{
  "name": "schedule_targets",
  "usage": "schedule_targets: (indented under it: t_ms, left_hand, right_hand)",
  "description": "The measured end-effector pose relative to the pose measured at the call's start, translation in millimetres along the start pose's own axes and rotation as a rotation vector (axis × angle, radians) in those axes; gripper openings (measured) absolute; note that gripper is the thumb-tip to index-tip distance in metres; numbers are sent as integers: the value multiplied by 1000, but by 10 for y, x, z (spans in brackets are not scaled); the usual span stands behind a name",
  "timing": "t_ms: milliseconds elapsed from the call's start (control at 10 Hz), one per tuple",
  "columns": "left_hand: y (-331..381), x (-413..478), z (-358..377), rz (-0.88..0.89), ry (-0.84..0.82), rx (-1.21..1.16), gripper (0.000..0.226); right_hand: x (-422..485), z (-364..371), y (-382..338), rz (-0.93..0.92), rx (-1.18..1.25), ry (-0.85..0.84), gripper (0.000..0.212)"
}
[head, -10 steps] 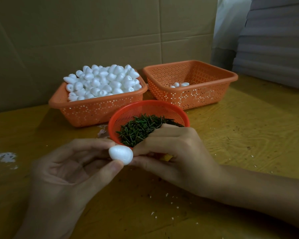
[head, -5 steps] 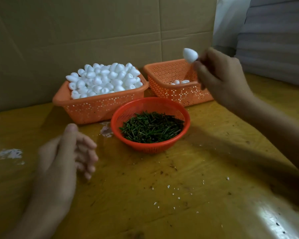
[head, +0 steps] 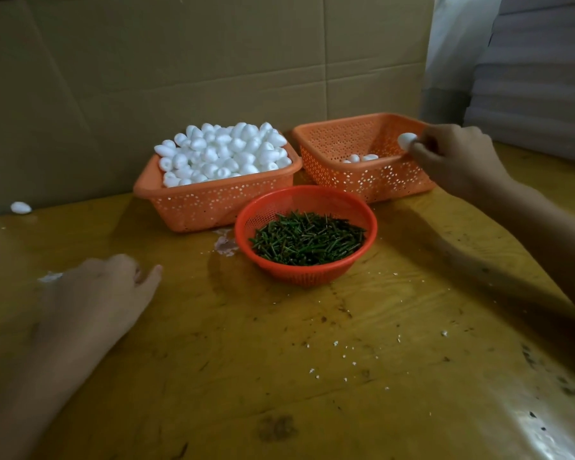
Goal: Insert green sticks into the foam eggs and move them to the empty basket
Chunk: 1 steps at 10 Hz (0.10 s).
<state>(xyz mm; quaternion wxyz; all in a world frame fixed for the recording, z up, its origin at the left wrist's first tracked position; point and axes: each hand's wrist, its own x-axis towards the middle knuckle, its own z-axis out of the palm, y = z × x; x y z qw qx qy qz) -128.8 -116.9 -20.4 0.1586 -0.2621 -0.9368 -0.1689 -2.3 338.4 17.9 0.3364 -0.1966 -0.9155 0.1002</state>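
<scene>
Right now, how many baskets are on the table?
3. The heaped orange basket of foam eggs is back left, the nearly empty orange basket back right, and the round red basket of green sticks in front between them. None seems hidden.

Dim, warm light.
Glare on the table (head: 545, 436) lower right; my left hand (head: 90, 303) blurs; edges bend.

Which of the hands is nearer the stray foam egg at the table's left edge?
Left. The left hand is nearer the camera than the stray egg, slightly right; the right hand is far across, pinching another egg over the right-hand basket.
</scene>
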Motion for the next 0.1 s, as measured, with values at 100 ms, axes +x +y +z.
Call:
schedule_targets:
  t_ms: [100]
  left_hand:
    - [-95,81,-36,-100,0,54,50]
  right_hand:
    - [11,-3,8,-1,-2,8,44]
